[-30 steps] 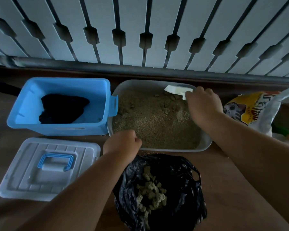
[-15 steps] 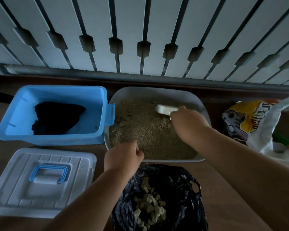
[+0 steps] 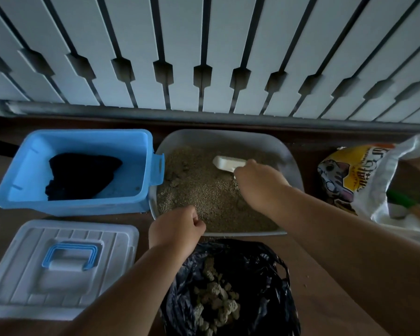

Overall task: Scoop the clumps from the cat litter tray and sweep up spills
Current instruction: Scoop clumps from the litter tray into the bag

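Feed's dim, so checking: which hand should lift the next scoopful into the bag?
Right. The right hand already holds the scoop in the litter; the left hand is at the bag edge.

Litter tray (image 3: 286, 151) at centre, by the fence (image 3: 204, 57) at 12. Bin (image 3: 136, 200) touching it at 9; lid (image 3: 58, 270) at 7. Bag (image 3: 264, 275) w/ clumps (image 3: 216, 301) at 6. Litter sack (image 3: 349, 175) at 3. Scoop (image 3: 226, 163) in tray.
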Available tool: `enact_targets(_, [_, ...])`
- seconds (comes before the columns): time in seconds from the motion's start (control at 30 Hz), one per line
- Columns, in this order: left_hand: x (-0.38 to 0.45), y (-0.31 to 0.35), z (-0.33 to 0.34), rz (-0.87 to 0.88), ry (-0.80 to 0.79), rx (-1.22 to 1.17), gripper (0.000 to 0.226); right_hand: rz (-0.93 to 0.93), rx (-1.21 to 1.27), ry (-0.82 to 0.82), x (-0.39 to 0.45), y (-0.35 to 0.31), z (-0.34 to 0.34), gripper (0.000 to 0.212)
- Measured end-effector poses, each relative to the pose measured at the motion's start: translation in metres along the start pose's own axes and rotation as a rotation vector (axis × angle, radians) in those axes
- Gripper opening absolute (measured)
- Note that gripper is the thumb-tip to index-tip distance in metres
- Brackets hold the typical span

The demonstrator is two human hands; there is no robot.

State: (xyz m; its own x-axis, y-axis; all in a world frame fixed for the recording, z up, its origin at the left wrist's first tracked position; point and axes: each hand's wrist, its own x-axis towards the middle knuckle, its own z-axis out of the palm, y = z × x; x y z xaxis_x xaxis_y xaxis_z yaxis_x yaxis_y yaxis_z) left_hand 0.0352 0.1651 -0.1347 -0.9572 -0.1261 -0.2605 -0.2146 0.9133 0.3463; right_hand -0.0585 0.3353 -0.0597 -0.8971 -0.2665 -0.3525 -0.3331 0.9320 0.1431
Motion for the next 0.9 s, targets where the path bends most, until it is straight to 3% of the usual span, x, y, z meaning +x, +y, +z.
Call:
enact_targets(0.13, [-0.002,-0.001,-0.001,0.010,-0.003,-0.020,0.017,-0.080,-0.010,0.005,-0.022,0.016,-0.024,0.036])
enact_targets(0.27, [-0.003,0.000,0.000,0.003,0.009,-0.018,0.017,-0.005,-0.004,0.138,-0.017,0.033,-0.029,0.041])
enact_targets(0.47, [-0.006,0.001,0.000,0.000,0.010,-0.029,0.018,0.100,0.118,0.024,0.016,0.018,-0.002,0.047])
enact_targets(0.6, [-0.006,-0.002,-0.002,0.030,-0.037,-0.031,0.021,-0.048,0.145,-0.034,0.008,-0.015,0.012,0.048])
enact_targets(0.77, [-0.004,-0.005,-0.003,0.043,-0.053,-0.050,0.020,-0.202,0.077,-0.017,-0.017,-0.008,-0.003,0.039])
enact_targets(0.9, [-0.002,-0.008,-0.002,0.041,-0.047,-0.064,0.021,-0.161,0.160,0.070,-0.043,0.016,-0.018,0.037])
